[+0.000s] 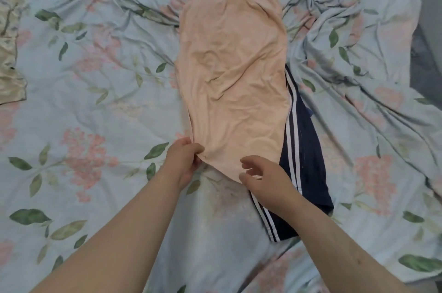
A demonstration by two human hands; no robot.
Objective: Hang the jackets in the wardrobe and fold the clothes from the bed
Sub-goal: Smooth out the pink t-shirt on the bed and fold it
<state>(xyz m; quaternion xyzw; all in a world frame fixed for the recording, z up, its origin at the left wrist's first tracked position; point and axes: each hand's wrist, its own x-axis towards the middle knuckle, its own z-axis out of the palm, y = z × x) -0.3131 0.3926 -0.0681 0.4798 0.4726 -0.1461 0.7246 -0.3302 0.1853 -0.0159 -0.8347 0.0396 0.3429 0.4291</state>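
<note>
Rumpled floral bed (95,106): peach garment (232,72), navy striped garment (303,149), cream cloth (9,72) far left.

Peach top (229,77): thin, soft knit cloth, looking matt and creasing in fine wrinkles
Navy striped trousers (305,149): smooth, synthetic-looking cloth, showing flat white stripes
Floral bedsheet (95,106): printed woven cloth, looking matt and rumpling into folds
Cream fabric (9,65): satin-like cloth, giving off a soft sheen
</note>
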